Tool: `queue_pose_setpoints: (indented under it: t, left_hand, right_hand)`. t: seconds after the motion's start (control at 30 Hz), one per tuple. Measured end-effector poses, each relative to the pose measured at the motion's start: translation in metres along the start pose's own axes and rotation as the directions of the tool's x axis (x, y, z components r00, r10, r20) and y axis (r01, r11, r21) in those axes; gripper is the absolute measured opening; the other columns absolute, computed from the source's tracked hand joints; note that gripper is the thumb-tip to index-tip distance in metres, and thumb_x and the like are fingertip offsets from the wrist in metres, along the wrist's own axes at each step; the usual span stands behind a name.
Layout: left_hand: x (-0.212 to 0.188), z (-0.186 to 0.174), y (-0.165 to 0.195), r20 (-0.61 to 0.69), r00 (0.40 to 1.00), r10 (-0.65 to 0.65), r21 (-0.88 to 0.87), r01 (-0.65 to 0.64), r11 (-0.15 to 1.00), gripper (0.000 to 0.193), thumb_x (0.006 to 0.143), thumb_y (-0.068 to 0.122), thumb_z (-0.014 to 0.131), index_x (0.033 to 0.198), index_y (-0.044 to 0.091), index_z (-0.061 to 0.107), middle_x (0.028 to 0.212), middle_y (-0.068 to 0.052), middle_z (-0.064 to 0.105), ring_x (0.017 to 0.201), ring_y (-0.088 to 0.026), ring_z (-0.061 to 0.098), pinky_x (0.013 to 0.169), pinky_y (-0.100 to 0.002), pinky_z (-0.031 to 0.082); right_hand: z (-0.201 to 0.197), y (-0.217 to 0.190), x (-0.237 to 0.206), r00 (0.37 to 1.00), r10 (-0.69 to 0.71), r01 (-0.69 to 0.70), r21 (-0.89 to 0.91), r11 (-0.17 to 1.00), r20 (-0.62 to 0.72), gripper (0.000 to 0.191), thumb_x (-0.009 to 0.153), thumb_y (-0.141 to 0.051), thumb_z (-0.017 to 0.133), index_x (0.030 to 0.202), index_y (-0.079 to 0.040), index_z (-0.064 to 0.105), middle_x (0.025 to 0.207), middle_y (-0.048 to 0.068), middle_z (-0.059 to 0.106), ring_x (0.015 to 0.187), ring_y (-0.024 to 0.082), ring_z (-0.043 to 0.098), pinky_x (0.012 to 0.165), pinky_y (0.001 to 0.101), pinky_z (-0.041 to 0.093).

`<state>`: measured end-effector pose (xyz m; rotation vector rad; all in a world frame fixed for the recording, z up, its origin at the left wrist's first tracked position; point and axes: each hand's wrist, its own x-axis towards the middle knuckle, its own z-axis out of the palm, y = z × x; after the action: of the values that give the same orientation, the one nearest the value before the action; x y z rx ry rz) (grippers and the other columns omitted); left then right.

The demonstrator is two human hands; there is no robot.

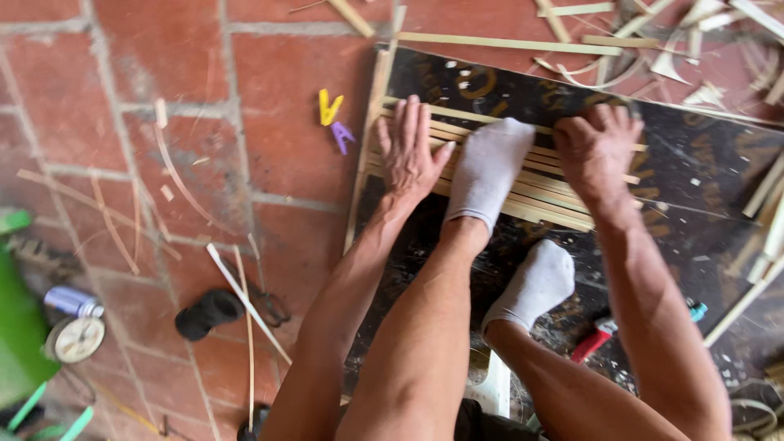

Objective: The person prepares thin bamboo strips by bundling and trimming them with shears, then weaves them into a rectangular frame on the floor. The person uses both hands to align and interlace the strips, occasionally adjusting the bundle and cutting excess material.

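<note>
Several flat bamboo strips [535,196] lie side by side on a dark board [702,163]. My left hand [410,149] presses flat on their left ends, fingers spread. My right hand [598,149] rests on the strips further right, fingers curled over them. Between the hands, my foot in a grey sock [488,170] stands on the strips. My other socked foot [535,284] rests on the board nearer to me.
Red brick floor [163,98] with bamboo slivers [245,298] and shavings [694,41]. Yellow and purple clips [335,118] lie left of the board. A red-handled tool [600,336] lies on the board. A green object [20,327], a tape measure [75,337] and a black piece [208,313] sit at left.
</note>
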<state>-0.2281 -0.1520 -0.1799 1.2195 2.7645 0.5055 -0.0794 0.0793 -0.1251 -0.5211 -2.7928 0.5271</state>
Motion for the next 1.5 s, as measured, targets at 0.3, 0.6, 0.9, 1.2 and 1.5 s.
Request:
queue_pose_setpoints:
  t: [0.3,0.6,0.9,1.2,1.5]
  left_hand:
    - [-0.021,0.011,0.001,-0.049,0.998,0.026,0.064,-0.023,0.998,0.08,0.105,0.047,0.063,0.158,-0.003,0.033,0.168,-0.02,0.026,0.158,-0.038,0.023,0.129,-0.062,0.012]
    - [-0.034,0.006,0.006,0.004,0.999,0.05,0.08,-0.05,0.996,0.081,0.098,0.04,0.072,0.154,-0.008,0.039,0.165,-0.025,0.03,0.154,-0.043,0.027,0.125,-0.063,0.016]
    - [-0.044,0.016,-0.001,0.018,1.0,0.022,0.023,-0.023,0.999,0.082,0.1,0.04,0.068,0.157,-0.007,0.034,0.167,-0.026,0.025,0.155,-0.044,0.024,0.124,-0.065,0.013]
    - [-0.041,0.011,0.002,0.095,0.992,-0.088,-0.077,0.096,0.992,0.076,0.1,0.035,0.068,0.158,-0.004,0.036,0.169,-0.025,0.026,0.158,-0.042,0.02,0.124,-0.064,0.011]
    - [0.01,0.012,0.116,0.645,0.759,0.09,-0.742,0.594,0.313,0.049,0.103,0.028,0.061,0.142,-0.001,0.058,0.116,-0.011,0.074,0.1,-0.013,0.07,0.084,-0.025,0.058]
  right_hand:
    - [0.0,-0.016,-0.021,0.996,0.041,-0.039,0.027,0.999,-0.077,0.014,0.095,-0.02,0.082,0.105,-0.017,0.072,0.101,0.001,0.056,0.102,0.024,0.052,0.092,0.0436,0.035]
    - [-0.041,0.022,-0.023,0.989,0.064,-0.081,-0.128,0.988,-0.13,0.013,0.087,-0.015,0.076,0.081,-0.017,0.065,0.083,0.003,0.055,0.083,0.024,0.054,0.072,0.0416,0.039]
    - [-0.136,0.168,-0.056,0.893,0.355,-0.44,-0.369,0.818,-0.278,0.008,0.089,-0.013,0.075,0.083,-0.009,0.074,0.079,0.005,0.066,0.071,0.018,0.06,0.058,0.037,0.05]
    - [-0.132,0.189,-0.05,0.81,0.586,-0.567,-0.237,0.788,0.012,0.013,0.089,0.003,0.065,0.082,-0.005,0.073,0.071,0.007,0.065,0.058,0.016,0.061,0.051,0.0318,0.048]
    - [-0.071,0.072,-0.042,0.867,0.497,-0.185,0.946,0.268,0.028,0.009,0.111,-0.003,0.071,0.114,0.005,0.07,0.098,0.015,0.073,0.079,0.021,0.074,0.067,0.0369,0.064]
